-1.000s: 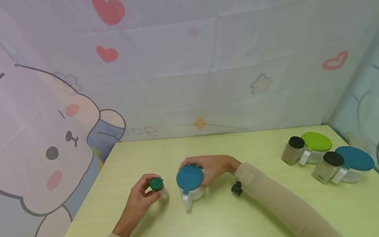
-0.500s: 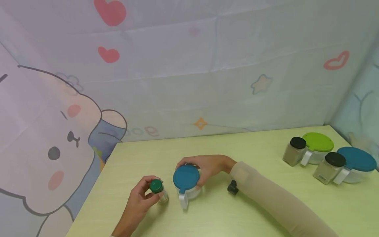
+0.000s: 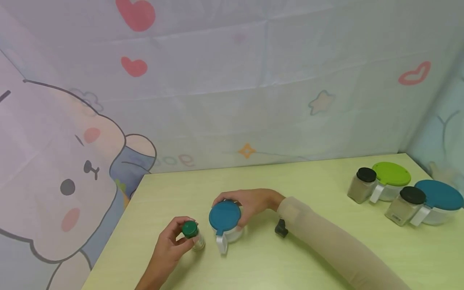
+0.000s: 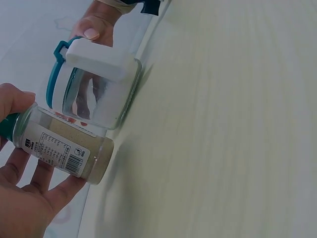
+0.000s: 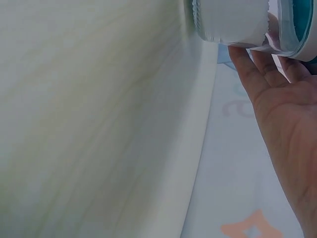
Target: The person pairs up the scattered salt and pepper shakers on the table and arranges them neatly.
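Gripped by the right hand (image 3: 250, 202), the blue-lidded jar (image 3: 224, 218) has shifted toward nine o'clock, bringing it just beside the green-capped bottle (image 3: 190, 229) the left hand (image 3: 169, 242) pinches.

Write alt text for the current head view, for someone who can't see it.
A person's left hand holds a green-capped bottle and the right hand grips a blue-lidded, white-handled container at a pale yellow table. Two black-capped jars, a green-lidded container and a second blue-lidded container stand at the right, with a cartoon-print backdrop behind.
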Demonstrator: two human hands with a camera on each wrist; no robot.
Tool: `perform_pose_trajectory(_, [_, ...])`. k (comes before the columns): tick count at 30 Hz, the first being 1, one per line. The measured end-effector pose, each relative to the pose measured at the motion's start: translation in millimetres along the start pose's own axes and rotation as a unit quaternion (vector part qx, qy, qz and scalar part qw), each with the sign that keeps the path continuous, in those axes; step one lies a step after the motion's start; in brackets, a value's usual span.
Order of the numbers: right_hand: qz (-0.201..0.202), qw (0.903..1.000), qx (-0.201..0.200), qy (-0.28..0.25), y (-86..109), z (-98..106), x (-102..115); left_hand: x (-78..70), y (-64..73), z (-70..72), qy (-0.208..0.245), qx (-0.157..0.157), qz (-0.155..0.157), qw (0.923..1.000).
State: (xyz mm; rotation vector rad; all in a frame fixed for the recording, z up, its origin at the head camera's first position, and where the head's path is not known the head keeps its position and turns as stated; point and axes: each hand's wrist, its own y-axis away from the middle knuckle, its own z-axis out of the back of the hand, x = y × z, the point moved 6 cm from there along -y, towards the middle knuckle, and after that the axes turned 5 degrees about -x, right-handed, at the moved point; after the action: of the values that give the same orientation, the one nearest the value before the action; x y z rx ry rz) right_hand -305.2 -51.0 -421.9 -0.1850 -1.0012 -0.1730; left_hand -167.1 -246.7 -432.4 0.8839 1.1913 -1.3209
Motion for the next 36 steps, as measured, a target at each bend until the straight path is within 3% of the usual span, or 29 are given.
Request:
perform_pose_trajectory(19, [-0.004, 1.0000, -0.001, -0.004, -11.0, -1, -9, 5.2, 0.5, 4.7, 0.004, -0.016, 0.020, 0.9997])
perform_pose_trajectory(36, [0.004, 0.9999, 0.005, -0.012, -15.7, -3, -10, 4.9, 1.3, 2.4, 0.009, -0.007, 0.020, 0.9997])
